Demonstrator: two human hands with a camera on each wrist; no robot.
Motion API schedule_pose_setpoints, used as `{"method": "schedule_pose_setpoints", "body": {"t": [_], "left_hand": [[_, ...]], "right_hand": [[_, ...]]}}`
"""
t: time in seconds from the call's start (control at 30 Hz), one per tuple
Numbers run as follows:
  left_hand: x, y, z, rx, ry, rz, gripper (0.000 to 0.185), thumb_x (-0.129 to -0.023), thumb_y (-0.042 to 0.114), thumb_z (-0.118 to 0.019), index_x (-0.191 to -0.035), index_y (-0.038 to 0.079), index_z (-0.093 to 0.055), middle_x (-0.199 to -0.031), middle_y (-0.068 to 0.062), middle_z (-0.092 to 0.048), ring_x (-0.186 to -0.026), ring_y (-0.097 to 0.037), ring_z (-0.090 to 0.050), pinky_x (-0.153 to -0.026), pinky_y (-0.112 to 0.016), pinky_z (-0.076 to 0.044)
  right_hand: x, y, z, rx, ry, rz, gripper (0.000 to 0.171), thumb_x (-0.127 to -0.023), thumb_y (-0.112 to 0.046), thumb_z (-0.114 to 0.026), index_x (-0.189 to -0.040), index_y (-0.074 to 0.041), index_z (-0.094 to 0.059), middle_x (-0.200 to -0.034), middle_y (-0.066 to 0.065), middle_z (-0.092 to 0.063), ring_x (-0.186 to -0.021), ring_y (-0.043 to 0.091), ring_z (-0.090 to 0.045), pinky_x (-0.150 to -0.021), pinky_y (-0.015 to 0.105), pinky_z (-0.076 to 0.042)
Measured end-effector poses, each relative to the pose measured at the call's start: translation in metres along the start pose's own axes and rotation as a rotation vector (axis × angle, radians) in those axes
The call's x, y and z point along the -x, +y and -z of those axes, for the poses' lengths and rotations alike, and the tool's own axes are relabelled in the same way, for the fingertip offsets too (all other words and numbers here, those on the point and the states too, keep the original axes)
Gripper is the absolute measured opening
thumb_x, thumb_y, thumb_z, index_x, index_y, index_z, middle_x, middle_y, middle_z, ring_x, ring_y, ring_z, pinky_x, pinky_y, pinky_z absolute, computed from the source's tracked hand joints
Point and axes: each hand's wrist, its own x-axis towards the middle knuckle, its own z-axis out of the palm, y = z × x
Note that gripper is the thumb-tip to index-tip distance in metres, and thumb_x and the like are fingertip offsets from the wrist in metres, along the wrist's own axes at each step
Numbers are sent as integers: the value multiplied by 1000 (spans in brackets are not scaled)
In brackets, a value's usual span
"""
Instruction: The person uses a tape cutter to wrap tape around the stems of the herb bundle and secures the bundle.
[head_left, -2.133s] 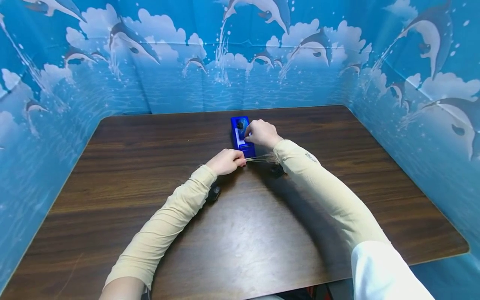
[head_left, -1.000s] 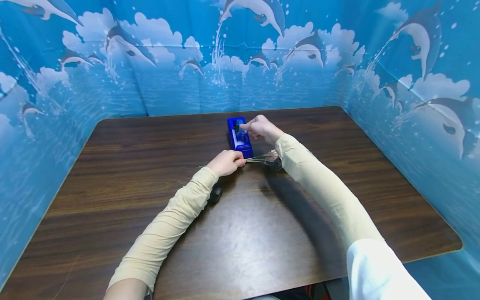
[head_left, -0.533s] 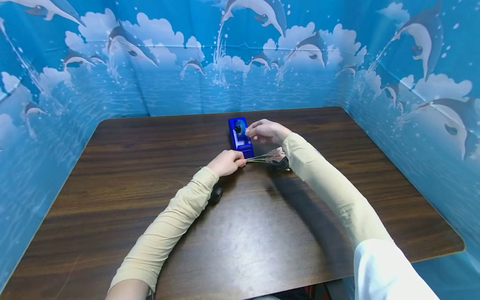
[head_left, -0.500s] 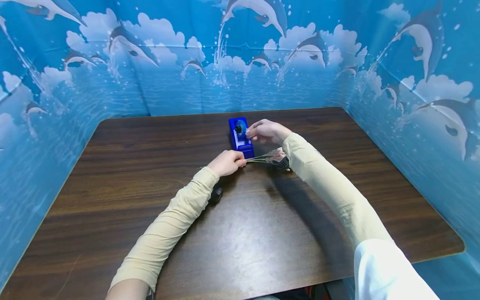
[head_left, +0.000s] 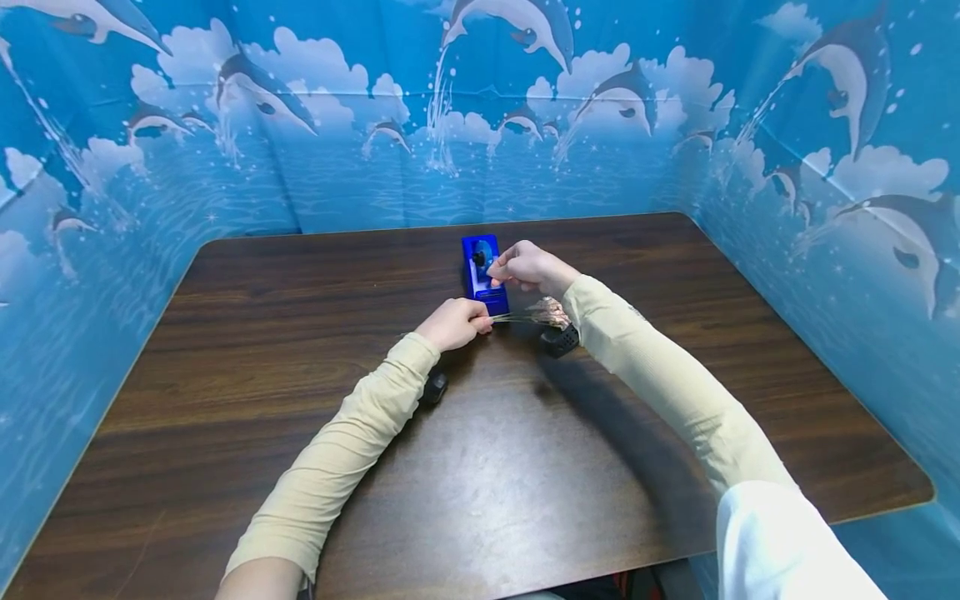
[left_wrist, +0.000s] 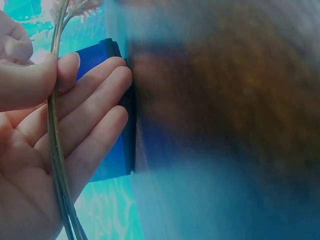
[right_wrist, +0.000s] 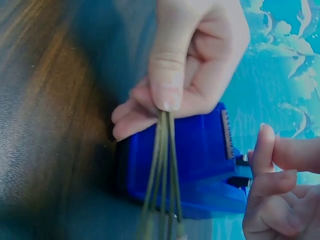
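Observation:
In the head view a blue tape dispenser (head_left: 472,285) stands near the table's back edge, its roll (head_left: 486,248) showing. My left hand (head_left: 453,325) pinches a bunch of dried flowers by the thin green stems (right_wrist: 163,165) between thumb and forefinger, just at the dispenser's near end. The other left fingers lie straight beside the blue body. Pinkish flower heads (head_left: 553,312) point right, under my right forearm. My right hand (head_left: 534,267) is over the dispenser's right side, thumb and forefinger close together by the roll. Whether clear tape is between them does not show.
The serrated cutter (right_wrist: 227,134) faces the right hand in the right wrist view. Black wrist cameras hang under both sleeves, the right one (head_left: 560,340) beside the flower heads. A brown wooden table (head_left: 300,333) spreads around, with a blue dolphin curtain (head_left: 337,167) behind it.
The right hand had its forefinger stretched onto the roll, then drew back right with fingertips together. Now it has come slightly nearer the dispenser again. The left hand keeps its pinch on the stems.

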Motion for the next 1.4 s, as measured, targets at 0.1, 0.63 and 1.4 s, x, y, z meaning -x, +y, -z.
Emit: {"method": "schedule_pose_setpoints", "body": {"t": [0.1, 0.63, 1.4], "left_hand": [[0, 2, 0, -1, -1, 4, 20, -95, 19, -58, -83, 7, -69, -82, -6, -73, -73, -17, -58, -70, -28, -45], [-3, 5, 0, 4, 26, 11, 21, -95, 18, -58, -85, 6, -72, -87, -7, -75, -76, -20, -63, -73, -31, -48], [-16, 13, -9, 9, 55, 9, 18, -89, 5, -52, -91, 7, -69, -88, -9, -71, -83, -27, -62, -84, -39, -51]], "right_hand": [[1, 2, -5, 22, 33, -10, 15, -96, -14, -58, -104, -1, -61, -69, -5, -62, -49, 6, -34, -44, 20, -24], [11, 14, -24, 15, 146, 43, 16, -94, -11, -58, -106, 0, -61, -71, -3, -63, -57, 10, -44, -49, 22, -29], [34, 38, -41, 51, 294, 197, 20, -90, -13, -66, -103, 2, -62, -73, 6, -65, -79, 25, -61, -62, 18, -38]]}}
